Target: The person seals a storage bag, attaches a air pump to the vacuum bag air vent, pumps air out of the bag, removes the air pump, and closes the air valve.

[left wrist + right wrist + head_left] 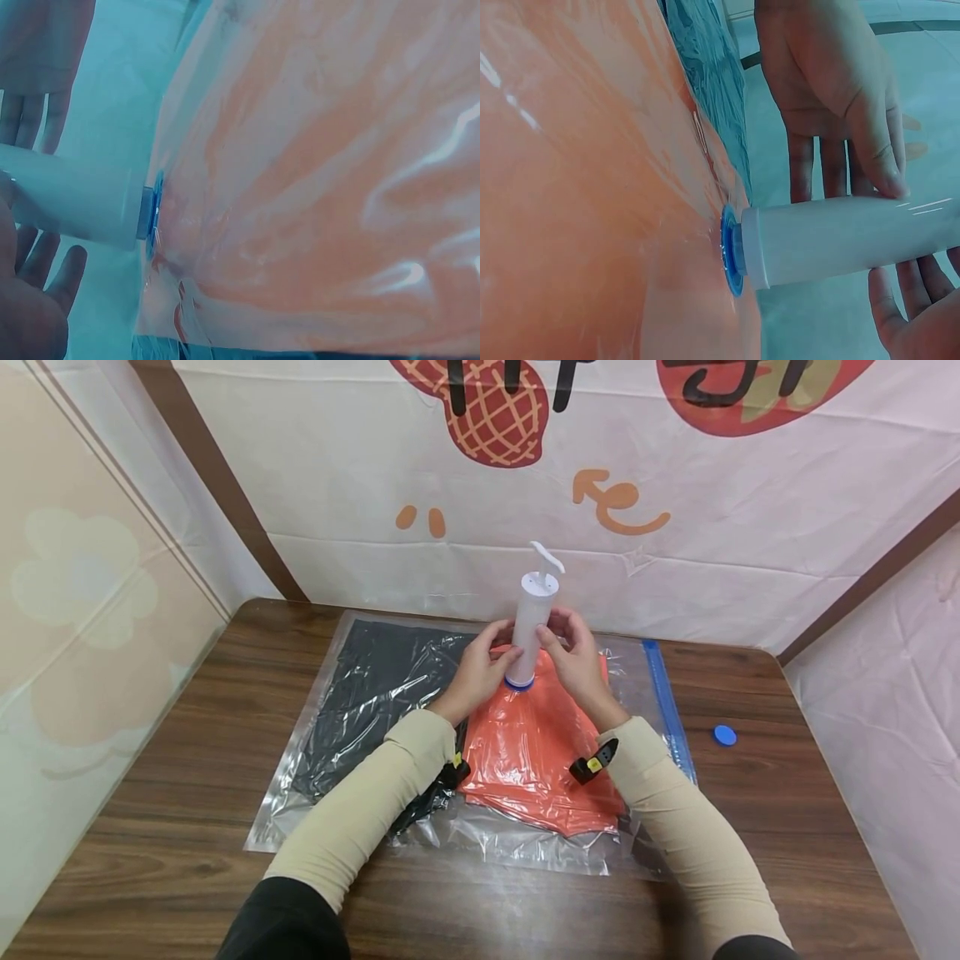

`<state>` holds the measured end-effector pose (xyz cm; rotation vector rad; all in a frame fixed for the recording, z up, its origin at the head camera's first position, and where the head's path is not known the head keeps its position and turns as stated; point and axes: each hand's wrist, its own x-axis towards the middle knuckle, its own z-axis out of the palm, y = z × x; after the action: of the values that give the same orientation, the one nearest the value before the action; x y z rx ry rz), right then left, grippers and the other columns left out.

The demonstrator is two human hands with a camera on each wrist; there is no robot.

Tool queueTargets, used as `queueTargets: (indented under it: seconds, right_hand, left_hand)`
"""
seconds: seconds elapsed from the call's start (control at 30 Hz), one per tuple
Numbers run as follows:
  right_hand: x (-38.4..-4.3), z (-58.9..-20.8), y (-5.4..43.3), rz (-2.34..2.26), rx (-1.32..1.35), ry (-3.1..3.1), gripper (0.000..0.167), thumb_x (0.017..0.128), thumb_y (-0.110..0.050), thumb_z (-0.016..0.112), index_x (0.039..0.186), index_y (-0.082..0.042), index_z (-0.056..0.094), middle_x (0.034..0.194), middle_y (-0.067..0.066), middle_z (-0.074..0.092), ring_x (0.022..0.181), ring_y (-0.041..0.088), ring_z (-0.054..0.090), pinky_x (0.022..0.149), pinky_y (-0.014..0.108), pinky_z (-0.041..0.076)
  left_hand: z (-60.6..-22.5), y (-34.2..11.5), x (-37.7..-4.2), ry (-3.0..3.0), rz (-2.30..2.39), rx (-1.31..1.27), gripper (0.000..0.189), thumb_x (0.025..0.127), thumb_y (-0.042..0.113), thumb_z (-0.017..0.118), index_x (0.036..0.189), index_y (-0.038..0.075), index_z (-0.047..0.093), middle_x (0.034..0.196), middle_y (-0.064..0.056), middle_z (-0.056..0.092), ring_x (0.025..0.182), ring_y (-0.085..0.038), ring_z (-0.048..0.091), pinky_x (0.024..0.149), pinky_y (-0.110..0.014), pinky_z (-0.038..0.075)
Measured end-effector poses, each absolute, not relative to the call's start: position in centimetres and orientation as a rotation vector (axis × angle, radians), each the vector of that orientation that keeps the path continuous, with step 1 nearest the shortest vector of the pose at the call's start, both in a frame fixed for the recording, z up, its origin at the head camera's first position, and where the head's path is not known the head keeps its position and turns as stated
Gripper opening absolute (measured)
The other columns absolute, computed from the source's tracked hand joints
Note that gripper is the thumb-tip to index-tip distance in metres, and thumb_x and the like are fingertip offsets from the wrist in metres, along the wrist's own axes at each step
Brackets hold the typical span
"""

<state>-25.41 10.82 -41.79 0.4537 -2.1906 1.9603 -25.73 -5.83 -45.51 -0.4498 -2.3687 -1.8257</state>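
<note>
A white hand pump (533,610) stands nearly upright, with its white handle (550,560) at the top. My left hand (478,670) holds the barrel from the left. On the opposite side my right hand (577,667) grips it, thumb in front and fingers behind. The pump's lower end meets a blue valve ring (732,251) on a clear plastic storage bag (525,856). Inside the bag lie folded orange fabric (517,752) and dark fabric (397,664). In the left wrist view, the pump (75,196) shows sideways, with fingers on both sides of it.
A round blue cap (724,735) lies on the wooden table (780,827), right of the bag. A blue zip strip (663,702) runs along the bag's right side. A printed cloth backdrop (337,468) hangs behind the table's far edge.
</note>
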Motion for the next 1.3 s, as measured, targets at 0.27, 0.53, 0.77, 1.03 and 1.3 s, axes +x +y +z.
queueTargets:
  seconds: [0.27,0.53,0.77,1.03,1.3]
  right_hand:
    - [-26.3,-43.1,10.8,1.957,0.454,-2.174,0.04,0.1,-0.003,0.063,0.137,0.009,0.05,0.128,0.028,0.059,0.116,0.031,0.057,0.1,0.039,0.045]
    - [-24.9,-41.5,10.6,1.968,0.456,-2.14,0.034,0.1,0.004,0.059,0.129,0.016,0.048,0.122,0.031,0.056,0.114,0.036,0.056,0.099,0.043,0.045]
    - [-25.7,-42.9,10.9,1.981,0.428,-2.132,0.027,0.101,0.003,0.058,0.124,0.015,0.05,0.112,0.014,0.059,0.099,0.012,0.057,0.086,0.023,0.048]
    - [-26.2,-43.9,11.0,2.036,0.422,-2.121,0.031,0.104,-0.005,0.056,0.13,0.011,0.05,0.116,0.012,0.059,0.099,0.01,0.057,0.086,0.028,0.052]
    - [-26.2,-43.8,11.0,2.059,0.431,-2.158,0.037,0.105,-0.007,0.056,0.137,0.01,0.047,0.13,0.024,0.055,0.11,0.015,0.054,0.096,0.027,0.047]
  left_hand:
    - [-45.5,-5.8,-25.5,-2.463,-1.799,-0.479,0.052,0.103,0.013,0.06,0.152,0.003,0.044,0.145,-0.02,0.054,0.133,-0.03,0.055,0.108,-0.038,0.046]
    - [-45.7,-6.3,-25.3,-2.417,-1.788,-0.504,0.044,0.107,0.011,0.052,0.15,0.0,0.046,0.143,-0.02,0.056,0.128,-0.03,0.057,0.107,-0.039,0.047]
    - [-45.8,-6.4,-25.3,-2.373,-1.79,-0.495,0.038,0.106,0.01,0.054,0.142,-0.001,0.052,0.139,-0.019,0.059,0.125,-0.029,0.059,0.104,-0.039,0.049]
    - [-46.0,-6.1,-25.4,-2.349,-1.786,-0.459,0.037,0.103,0.01,0.061,0.138,0.002,0.054,0.134,-0.017,0.061,0.121,-0.027,0.062,0.101,-0.038,0.051]
    - [-46.0,-5.7,-25.3,-2.369,-1.821,-0.445,0.046,0.103,0.008,0.06,0.147,0.001,0.049,0.141,-0.019,0.057,0.129,-0.03,0.058,0.106,-0.037,0.048]
